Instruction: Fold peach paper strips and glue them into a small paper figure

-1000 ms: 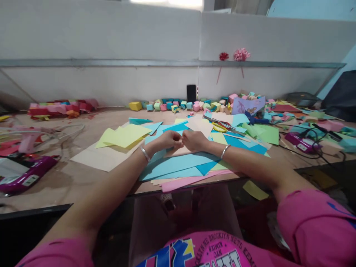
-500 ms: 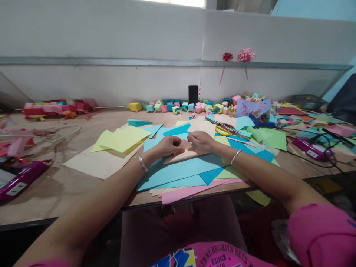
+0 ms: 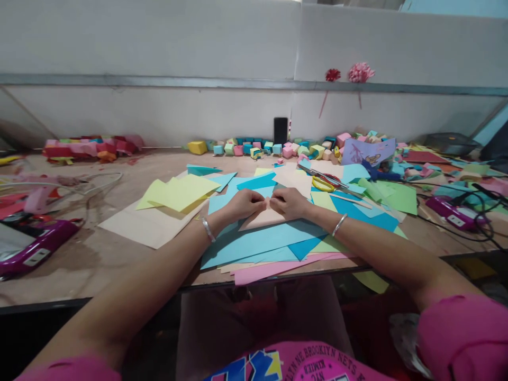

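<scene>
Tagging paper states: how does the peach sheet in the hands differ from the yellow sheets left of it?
The pale peach paper sheet is pinched at its tip by the left hand and right hand; the yellow square paper sheets lie untouched. Peach narrows to a point; yellow are flat, fanned squares. Peach lies on blue paper sheets, yellow on a large cream sheet. Both are thin craft paper.

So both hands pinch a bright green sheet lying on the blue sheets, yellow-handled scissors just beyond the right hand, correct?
Only the colour is wrong. The head view shows the left hand and right hand pinching a pale peach sheet lying on the blue sheets, yellow-handled scissors just beyond the right hand.
</scene>
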{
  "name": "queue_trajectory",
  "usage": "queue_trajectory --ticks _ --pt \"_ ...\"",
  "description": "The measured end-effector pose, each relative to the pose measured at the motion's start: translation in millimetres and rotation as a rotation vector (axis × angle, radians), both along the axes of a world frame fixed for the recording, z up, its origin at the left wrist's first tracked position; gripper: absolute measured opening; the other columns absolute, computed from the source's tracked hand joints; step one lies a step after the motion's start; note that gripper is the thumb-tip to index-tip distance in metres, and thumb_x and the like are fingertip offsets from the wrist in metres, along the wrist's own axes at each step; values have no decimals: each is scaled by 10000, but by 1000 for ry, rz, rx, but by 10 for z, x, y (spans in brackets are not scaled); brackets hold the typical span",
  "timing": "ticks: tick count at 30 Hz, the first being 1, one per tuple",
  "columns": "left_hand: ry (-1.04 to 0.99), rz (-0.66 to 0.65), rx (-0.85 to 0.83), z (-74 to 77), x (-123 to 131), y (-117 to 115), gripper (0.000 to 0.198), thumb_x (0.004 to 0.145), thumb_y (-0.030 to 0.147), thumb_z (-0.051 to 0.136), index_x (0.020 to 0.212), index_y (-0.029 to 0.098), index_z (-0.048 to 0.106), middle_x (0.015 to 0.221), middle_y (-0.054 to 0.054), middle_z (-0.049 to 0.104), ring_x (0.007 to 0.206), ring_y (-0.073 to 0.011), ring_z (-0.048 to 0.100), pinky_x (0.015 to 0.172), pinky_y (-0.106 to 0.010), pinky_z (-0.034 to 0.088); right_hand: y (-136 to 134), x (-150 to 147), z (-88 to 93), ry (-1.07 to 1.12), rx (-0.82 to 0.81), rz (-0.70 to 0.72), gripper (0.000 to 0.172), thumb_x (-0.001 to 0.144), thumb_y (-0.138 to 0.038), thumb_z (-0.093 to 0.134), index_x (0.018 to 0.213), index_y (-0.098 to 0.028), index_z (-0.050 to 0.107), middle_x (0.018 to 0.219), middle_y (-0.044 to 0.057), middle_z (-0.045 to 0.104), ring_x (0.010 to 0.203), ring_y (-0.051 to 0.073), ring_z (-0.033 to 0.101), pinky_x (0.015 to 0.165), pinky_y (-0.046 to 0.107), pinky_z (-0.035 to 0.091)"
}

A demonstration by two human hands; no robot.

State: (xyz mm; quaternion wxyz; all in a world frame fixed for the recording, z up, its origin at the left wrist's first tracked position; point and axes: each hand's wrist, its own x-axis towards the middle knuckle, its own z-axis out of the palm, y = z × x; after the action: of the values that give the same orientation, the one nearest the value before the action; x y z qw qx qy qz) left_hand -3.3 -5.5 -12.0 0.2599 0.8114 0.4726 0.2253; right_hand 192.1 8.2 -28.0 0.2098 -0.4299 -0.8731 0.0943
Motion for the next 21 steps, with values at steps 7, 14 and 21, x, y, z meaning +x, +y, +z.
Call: queue_trajectory --ticks 7,14,21 --pt "25 73 67 -17 40 -6 288 718 320 602 948 154 653 665 4 623 620 -150 530 540 -236 352 -22 -34 -26 -123 59 -39 271 923 -305 446 809 -163 647 794 52 664 720 150 547 604 254 292" --pt "116 17 182 26 86 -77 30 700 200 583 686 181 564 658 4 580 624 -147 488 564 -247 334 -127 -120 0 -283 139 -47 241 924 -216 432 889 -120 651 900 144 651 834 231 569 630 299 308" --pt "224 -20 236 -19 82 -38 84 736 210 575 732 179 653 666 -28 589 660 -172 500 585 -264 329 -50 -95 -1 -323 133 23 235 955 -258 424 921 -140 624 911 115 656 829 214 580 629 294 319"
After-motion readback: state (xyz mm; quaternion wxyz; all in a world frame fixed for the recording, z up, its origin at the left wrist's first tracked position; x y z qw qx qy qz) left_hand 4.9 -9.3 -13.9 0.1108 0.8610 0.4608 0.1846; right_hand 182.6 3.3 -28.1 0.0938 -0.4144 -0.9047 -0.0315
